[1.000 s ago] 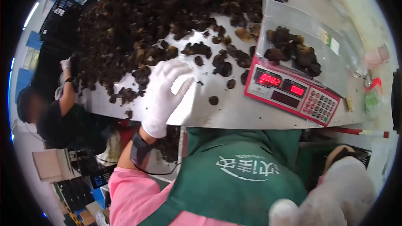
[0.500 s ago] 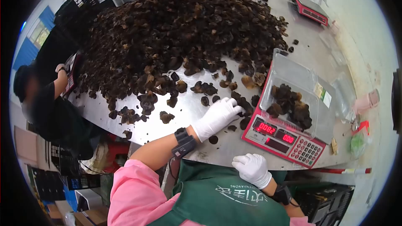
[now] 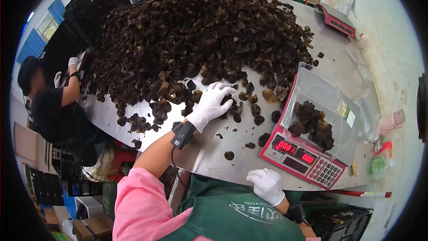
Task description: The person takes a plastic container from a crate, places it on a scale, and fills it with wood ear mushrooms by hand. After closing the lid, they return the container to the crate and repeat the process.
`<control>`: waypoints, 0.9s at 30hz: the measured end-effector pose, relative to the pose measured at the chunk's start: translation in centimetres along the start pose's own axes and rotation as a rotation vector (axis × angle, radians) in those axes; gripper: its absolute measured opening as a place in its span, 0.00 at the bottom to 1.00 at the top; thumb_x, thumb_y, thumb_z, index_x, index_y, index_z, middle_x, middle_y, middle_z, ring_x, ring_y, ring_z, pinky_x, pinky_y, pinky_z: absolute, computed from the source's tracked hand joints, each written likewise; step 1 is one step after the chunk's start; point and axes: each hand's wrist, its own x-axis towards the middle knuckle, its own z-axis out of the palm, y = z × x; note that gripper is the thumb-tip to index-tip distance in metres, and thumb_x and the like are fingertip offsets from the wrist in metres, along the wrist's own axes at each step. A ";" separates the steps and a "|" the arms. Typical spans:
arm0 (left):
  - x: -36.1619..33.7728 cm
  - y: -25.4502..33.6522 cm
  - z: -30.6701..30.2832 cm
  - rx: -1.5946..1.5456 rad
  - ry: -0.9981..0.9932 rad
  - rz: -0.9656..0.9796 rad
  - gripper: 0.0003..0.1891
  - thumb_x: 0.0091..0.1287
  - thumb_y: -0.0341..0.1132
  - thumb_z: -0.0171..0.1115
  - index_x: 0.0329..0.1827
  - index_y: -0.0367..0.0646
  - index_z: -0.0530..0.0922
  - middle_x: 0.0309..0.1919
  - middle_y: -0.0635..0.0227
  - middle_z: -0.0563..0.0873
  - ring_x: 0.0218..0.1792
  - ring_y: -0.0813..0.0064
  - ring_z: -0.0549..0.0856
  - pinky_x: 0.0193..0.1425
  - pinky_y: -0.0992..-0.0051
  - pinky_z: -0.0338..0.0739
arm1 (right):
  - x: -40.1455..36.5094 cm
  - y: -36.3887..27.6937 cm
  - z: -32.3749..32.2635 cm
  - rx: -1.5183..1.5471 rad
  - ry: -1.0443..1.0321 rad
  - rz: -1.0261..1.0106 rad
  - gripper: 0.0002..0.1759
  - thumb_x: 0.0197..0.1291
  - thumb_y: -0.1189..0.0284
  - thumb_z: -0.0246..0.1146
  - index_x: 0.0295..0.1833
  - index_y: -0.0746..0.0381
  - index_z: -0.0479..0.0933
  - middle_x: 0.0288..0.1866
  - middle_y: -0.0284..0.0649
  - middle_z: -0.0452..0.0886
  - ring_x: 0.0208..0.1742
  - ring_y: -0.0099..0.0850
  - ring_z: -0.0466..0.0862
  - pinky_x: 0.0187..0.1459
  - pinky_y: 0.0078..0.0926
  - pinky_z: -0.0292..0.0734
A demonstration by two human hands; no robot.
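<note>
Fungus (image 3: 191,35): dark dried pieces heaped on the steel surface (image 3: 209,147) — at the near edge the heap thins into loose bits (image 3: 229,155).
Left hand (image 3: 209,105): gloved, fingers bent down over pieces at the heap's near edge and touching them; I cannot tell whether any are pinched.
Right hand (image 3: 266,185): gloved, loosely curled and empty, resting at the surface's near rim, below the scale (image 3: 303,158).
Tray (image 3: 312,82): clear, sitting on the scale, with a small clump of fungus at its near end.
Doing it well: probably best to gather a few pieces with the fingertips rather than rake — they look brittle — and to lift them clear of the tray's wall.
Around: a person (image 3: 53,102) in black at the left; a second scale (image 3: 336,18) at the far end.
</note>
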 end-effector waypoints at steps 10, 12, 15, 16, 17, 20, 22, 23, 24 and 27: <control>1.7 -0.3 1.1 0.056 0.056 0.065 0.07 0.66 0.40 0.68 0.38 0.46 0.82 0.39 0.64 0.82 0.44 0.57 0.84 0.46 0.60 0.83 | -0.2 0.1 0.2 0.004 0.028 0.009 0.12 0.46 0.79 0.65 0.37 0.51 0.83 0.40 0.27 0.85 0.34 0.32 0.83 0.35 0.34 0.76; 1.7 -0.4 0.1 -0.023 0.202 -0.052 0.07 0.67 0.37 0.69 0.37 0.45 0.83 0.37 0.64 0.82 0.42 0.59 0.85 0.46 0.63 0.81 | -0.1 0.0 0.0 -0.010 0.018 0.017 0.12 0.46 0.79 0.65 0.37 0.51 0.83 0.41 0.28 0.86 0.35 0.32 0.83 0.35 0.34 0.76; 1.2 0.3 -2.7 -0.090 0.256 -0.129 0.06 0.67 0.33 0.71 0.38 0.42 0.83 0.35 0.63 0.82 0.38 0.60 0.85 0.42 0.67 0.79 | -0.1 0.1 0.4 0.005 0.066 0.003 0.14 0.42 0.81 0.64 0.34 0.51 0.83 0.39 0.29 0.86 0.31 0.34 0.82 0.31 0.36 0.74; 0.7 0.2 -3.4 -0.100 0.249 -0.119 0.06 0.66 0.33 0.71 0.38 0.42 0.83 0.35 0.63 0.82 0.38 0.60 0.85 0.42 0.67 0.79 | -0.1 0.1 0.4 0.009 0.066 -0.002 0.14 0.42 0.81 0.64 0.34 0.51 0.83 0.39 0.29 0.86 0.31 0.34 0.82 0.31 0.36 0.74; 0.1 0.1 -3.9 -0.093 0.252 -0.121 0.06 0.66 0.33 0.71 0.38 0.42 0.83 0.35 0.63 0.82 0.38 0.60 0.85 0.42 0.67 0.79 | -0.1 0.2 0.4 0.020 0.068 -0.003 0.14 0.42 0.81 0.64 0.34 0.51 0.83 0.39 0.29 0.86 0.31 0.34 0.82 0.31 0.36 0.74; -1.7 0.0 -4.8 -0.058 0.189 -0.131 0.06 0.66 0.32 0.72 0.39 0.41 0.83 0.36 0.63 0.83 0.39 0.61 0.85 0.44 0.67 0.80 | -0.1 0.2 0.2 0.023 0.050 -0.005 0.13 0.44 0.80 0.65 0.36 0.51 0.83 0.40 0.29 0.86 0.33 0.34 0.82 0.33 0.35 0.75; -2.5 0.0 -4.9 -0.086 0.200 -0.154 0.07 0.66 0.33 0.72 0.41 0.41 0.84 0.37 0.63 0.83 0.41 0.61 0.86 0.46 0.68 0.81 | -0.1 0.2 0.1 0.012 0.032 -0.004 0.12 0.45 0.79 0.65 0.37 0.52 0.83 0.41 0.29 0.86 0.34 0.33 0.83 0.34 0.34 0.76; -3.0 0.1 -5.3 -0.082 0.137 -0.191 0.10 0.66 0.34 0.72 0.45 0.41 0.84 0.43 0.63 0.84 0.45 0.61 0.86 0.49 0.67 0.82 | -0.1 0.2 0.1 0.013 0.038 -0.001 0.12 0.45 0.79 0.65 0.36 0.52 0.83 0.41 0.29 0.86 0.34 0.33 0.83 0.34 0.35 0.76; -3.5 0.7 -5.5 -0.080 0.143 -0.191 0.10 0.66 0.34 0.72 0.45 0.41 0.84 0.43 0.63 0.84 0.45 0.61 0.86 0.49 0.67 0.82 | -0.1 0.1 0.1 0.014 0.042 0.002 0.12 0.45 0.79 0.65 0.36 0.52 0.83 0.40 0.29 0.86 0.34 0.33 0.83 0.34 0.35 0.76; -4.3 2.8 -7.0 0.062 -0.114 -0.254 0.17 0.65 0.42 0.72 0.54 0.48 0.84 0.51 0.65 0.82 0.51 0.61 0.86 0.53 0.64 0.83 | -0.1 0.2 0.1 0.025 0.051 0.006 0.12 0.45 0.79 0.64 0.36 0.52 0.83 0.40 0.29 0.86 0.33 0.34 0.83 0.34 0.35 0.76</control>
